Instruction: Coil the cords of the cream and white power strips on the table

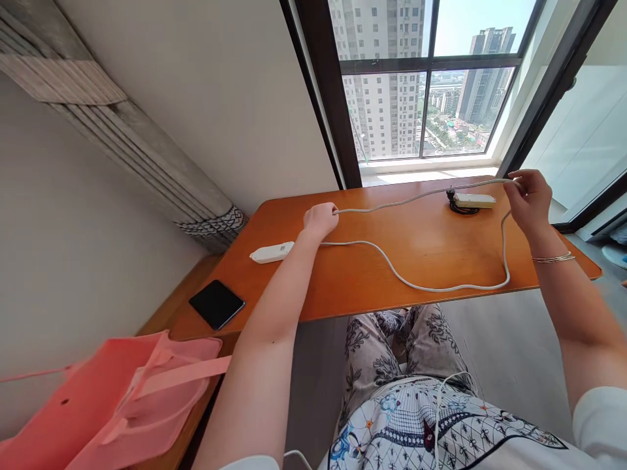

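A white power cord [441, 288] lies in a loose curve on the wooden table and rises to my right hand. My left hand [321, 220] is closed around the cord over the left part of the table, its fingers partly hidden. At the right end of the table my right hand [530, 199] pinches the cord between thumb and fingers. Between the hands, a stretch of cord sags slightly above the tabletop. A white power strip [272, 252] rests beside my left forearm, which hides where the cord meets it.
On the table [435, 248], a second white power strip [474, 200] with a coiled black cord [463, 207] sits near the window. A black tablet [217, 305] lies at the left corner. A pink bag [127, 398] is at lower left. Curtain [147, 156] and wall border the left side.
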`<state>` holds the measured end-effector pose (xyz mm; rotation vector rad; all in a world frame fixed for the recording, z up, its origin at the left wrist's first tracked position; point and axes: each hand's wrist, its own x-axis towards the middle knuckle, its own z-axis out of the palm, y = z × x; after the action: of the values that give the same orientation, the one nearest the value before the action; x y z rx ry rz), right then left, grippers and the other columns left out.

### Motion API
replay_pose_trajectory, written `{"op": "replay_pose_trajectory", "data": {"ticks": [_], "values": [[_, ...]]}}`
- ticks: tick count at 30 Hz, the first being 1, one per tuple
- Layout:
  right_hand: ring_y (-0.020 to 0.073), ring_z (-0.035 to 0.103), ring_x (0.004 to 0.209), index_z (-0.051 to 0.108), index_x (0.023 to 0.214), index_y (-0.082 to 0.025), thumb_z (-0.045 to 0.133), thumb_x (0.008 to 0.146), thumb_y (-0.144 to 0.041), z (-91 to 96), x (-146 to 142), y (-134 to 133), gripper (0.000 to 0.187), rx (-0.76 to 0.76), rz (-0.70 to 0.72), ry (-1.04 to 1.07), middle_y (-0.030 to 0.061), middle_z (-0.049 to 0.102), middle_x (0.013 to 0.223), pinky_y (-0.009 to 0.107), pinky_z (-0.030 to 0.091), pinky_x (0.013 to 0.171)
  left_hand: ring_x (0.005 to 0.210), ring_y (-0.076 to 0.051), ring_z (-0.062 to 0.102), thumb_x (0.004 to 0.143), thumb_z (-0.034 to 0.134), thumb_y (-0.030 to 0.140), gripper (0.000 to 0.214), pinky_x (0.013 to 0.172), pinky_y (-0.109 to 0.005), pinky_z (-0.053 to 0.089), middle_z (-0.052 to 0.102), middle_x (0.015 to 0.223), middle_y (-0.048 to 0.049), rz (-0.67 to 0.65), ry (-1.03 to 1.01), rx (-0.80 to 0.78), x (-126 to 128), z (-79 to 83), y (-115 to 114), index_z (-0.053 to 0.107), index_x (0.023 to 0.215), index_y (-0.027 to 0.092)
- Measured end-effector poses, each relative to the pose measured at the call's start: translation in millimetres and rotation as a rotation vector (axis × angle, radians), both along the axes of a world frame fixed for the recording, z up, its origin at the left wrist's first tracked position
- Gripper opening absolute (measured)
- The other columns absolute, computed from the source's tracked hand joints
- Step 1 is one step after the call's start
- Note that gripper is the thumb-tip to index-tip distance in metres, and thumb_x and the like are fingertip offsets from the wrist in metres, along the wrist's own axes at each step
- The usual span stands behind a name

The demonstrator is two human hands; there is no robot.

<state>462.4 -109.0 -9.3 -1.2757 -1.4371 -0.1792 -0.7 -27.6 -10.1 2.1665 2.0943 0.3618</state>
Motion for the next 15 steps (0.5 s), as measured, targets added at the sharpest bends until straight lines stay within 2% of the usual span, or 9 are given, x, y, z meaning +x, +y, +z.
{"op": "replay_pose_trajectory", "data": {"ticks": [2,4,8,11,15], "values": [[0.015,0.051,0.062,0.067,0.092,-0.021,0.065,0.085,-0.035,-2.1,8,-6,0.016,-0.02,-0.027,-0.041,-0.0006,0.054,0.066,0.031,0.043,0.065,0.105,-0.029,0.061,0.093,0.056,0.032,0.034,0.086,-0.038,0.043,0.07,0.119,-0.0169,0.008,-0.011,-0.008,-14,7.1,-1,0.068,0.117,0.012],[0.0148,0.048,0.061,0.065,0.089,-0.022,0.062,0.085,-0.033,-5.9,8,-6,0.012,0.001,-0.036,-0.013,-0.0009,0.052,0.065,0.031,0.041,0.064,0.099,-0.026,0.061,0.087,0.065,0.042,0.041,0.082,-0.034,0.044,0.071,0.114,-0.0138,-0.09,-0.057,-0.107,-16,9.5,-5,0.069,0.116,0.013],[0.0147,0.042,0.058,0.061,0.09,-0.023,0.056,0.086,-0.029,-13.2,3,8,0.008,0.064,-0.075,0.147,-0.0015,0.048,0.067,0.032,0.036,0.06,0.067,-0.017,0.058,0.078,0.069,0.056,0.043,0.06,-0.027,0.041,0.071,0.083,-0.0068,-0.364,-0.163,-0.551,1,4.9,-21,0.076,0.095,0.017],[0.0147,0.041,0.059,0.056,0.088,-0.023,0.055,0.086,-0.028,-16.8,0,17,0.006,0.108,-0.062,0.218,-0.0007,0.047,0.069,0.032,0.035,0.06,0.056,-0.015,0.056,0.076,0.07,0.051,0.035,0.054,-0.027,0.04,0.066,0.067,-0.004,-0.453,-0.271,-0.739,17,-4.7,-38,0.074,0.084,0.018],[0.0157,0.043,0.066,0.049,0.092,-0.024,0.048,0.092,-0.036,-16.7,-2,21,0.012,0.235,-0.044,0.256,0.0025,0.046,0.081,0.033,0.037,0.064,0.055,-0.017,0.062,0.072,0.07,0.035,0.021,0.051,-0.027,0.046,0.064,0.061,-0.0013,-0.553,-0.602,-1.006,34,-24.7,-55,0.067,0.085,0.019]]}}
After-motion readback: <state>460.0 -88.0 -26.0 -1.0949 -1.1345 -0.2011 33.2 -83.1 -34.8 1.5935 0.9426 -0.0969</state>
